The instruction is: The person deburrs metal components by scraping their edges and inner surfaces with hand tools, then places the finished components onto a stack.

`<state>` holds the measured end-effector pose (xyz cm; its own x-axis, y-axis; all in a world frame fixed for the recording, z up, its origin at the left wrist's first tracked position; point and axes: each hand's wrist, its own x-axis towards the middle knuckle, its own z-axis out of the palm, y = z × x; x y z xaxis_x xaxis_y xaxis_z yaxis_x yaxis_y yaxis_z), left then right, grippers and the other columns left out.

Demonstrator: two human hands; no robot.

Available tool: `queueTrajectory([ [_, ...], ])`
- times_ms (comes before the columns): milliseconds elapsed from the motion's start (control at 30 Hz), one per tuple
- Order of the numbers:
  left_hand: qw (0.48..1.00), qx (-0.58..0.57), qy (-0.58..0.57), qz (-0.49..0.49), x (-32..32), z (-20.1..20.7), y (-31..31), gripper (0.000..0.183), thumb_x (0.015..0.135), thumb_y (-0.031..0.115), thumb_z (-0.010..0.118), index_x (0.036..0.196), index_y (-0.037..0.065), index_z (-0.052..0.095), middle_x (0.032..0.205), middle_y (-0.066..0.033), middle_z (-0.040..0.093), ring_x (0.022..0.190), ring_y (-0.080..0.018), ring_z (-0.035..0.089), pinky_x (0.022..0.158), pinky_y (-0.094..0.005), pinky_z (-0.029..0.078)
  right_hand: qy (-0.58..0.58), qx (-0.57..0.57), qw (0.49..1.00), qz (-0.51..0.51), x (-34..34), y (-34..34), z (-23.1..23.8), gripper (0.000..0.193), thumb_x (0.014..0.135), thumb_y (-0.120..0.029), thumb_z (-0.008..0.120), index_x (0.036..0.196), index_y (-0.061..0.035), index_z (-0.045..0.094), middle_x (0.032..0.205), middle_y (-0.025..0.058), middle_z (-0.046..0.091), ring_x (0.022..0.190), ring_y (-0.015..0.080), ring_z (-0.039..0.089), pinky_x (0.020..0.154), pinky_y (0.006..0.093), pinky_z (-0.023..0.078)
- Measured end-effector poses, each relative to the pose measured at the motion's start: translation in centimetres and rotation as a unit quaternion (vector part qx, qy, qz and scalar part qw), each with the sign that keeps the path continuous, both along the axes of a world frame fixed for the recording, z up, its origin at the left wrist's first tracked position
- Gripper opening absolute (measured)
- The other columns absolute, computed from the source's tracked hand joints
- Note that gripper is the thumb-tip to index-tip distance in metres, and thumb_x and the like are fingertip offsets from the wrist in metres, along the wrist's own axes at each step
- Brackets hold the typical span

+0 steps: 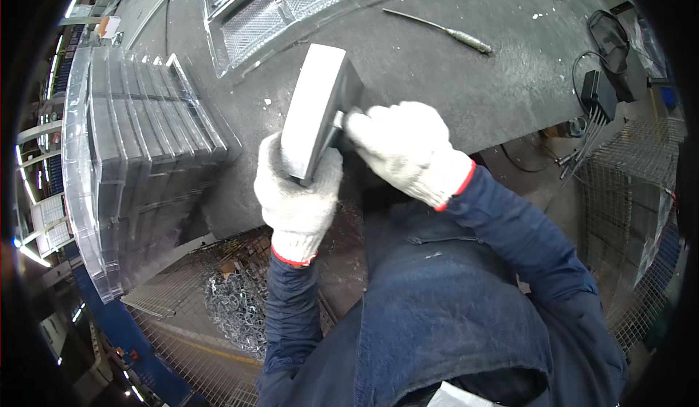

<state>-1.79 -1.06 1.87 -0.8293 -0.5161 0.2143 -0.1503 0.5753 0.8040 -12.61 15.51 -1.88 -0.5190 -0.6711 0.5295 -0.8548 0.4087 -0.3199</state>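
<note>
A flat grey metal block (314,105), rectangular and thick, is held tilted above the near edge of the dark workbench (466,87). My left hand (295,196), in a white knit glove with a red cuff, grips its lower end from underneath. My right hand (408,148), gloved the same way, is closed on the block's right side near a small protruding part. Both of my forearms wear dark blue sleeves.
A tall stack of clear plastic trays (131,159) stands at the left. A single clear moulded tray (291,3) lies at the far side. A slim screwdriver-like tool (444,32) rests on the bench. A wire basket of metal parts (237,305) sits below; black cables (604,94) hang at right.
</note>
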Motion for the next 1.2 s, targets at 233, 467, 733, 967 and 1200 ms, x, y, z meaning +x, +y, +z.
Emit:
queueTrajectory([
  [233,0.995,-0.054,0.009,-0.079,-3.4,5.1,-1.0,0.044,0.089,0.018,0.083,0.124,-0.001,0.066,0.103,-0.0208,0.079,0.092,-0.0278,0.08,0.082,-0.0388,0.063,-0.003,0.04,0.999,-0.009,-0.6,1.3,2.7,0.013,0.097,-0.025,0.075,0.101,-0.0165,0.066,0.072,-0.001,0.058,0.063,0.0188,0.065,0.062,0.0346,0.053],
  [467,0.972,-0.147,-0.108,-0.149,-10.3,7.7,-2.3,0.063,0.095,0.055,0.075,0.116,-0.004,0.072,0.099,-0.0217,0.076,0.09,-0.0324,0.078,0.081,-0.0431,0.061,-0.052,-0.019,0.996,-0.065,-1.8,-1.1,3.2,0.015,0.093,-0.024,0.077,0.102,-0.0162,0.068,0.078,0.0069,0.071,0.074,0.0252,0.075,0.07,0.04,0.058],
  [733,0.91,-0.282,-0.071,-0.297,-16.9,3.8,-3.8,0.08,0.101,0.074,0.06,0.102,-0.005,0.074,0.096,-0.025,0.075,0.093,-0.0391,0.074,0.087,-0.0477,0.059,-0.134,-0.069,0.987,-0.056,-3.3,1.9,2.1,0.014,0.097,-0.016,0.069,0.109,-0.0104,0.07,0.083,0.0134,0.072,0.08,0.0352,0.074,0.075,0.0489,0.059],
  [967,0.751,-0.544,0.071,-0.367,-16.6,0.8,-6.2,0.061,0.1,0.026,0.07,0.16,0.03,0.057,0.125,-0.0196,0.071,0.108,-0.0379,0.072,0.09,-0.0489,0.061,-0.139,-0.051,0.988,-0.036,-2.7,1.9,2.6,0.015,0.094,-0.02,0.069,0.105,-0.0103,0.074,0.089,0.0133,0.075,0.085,0.0355,0.075,0.077,0.0468,0.061],
  [1200,0.78,-0.518,0.121,-0.328,-16.8,-1.1,-7.9,0.048,0.11,0.037,0.062,0.157,0.037,0.059,0.125,-0.0193,0.07,0.111,-0.039,0.071,0.092,-0.0491,0.06,-0.071,0.0,0.995,-0.071,-1.9,0.4,2.6,0.018,0.092,-0.018,0.069,0.106,-0.0124,0.077,0.09,0.0113,0.075,0.084,0.0334,0.074,0.077,0.0464,0.061],
])
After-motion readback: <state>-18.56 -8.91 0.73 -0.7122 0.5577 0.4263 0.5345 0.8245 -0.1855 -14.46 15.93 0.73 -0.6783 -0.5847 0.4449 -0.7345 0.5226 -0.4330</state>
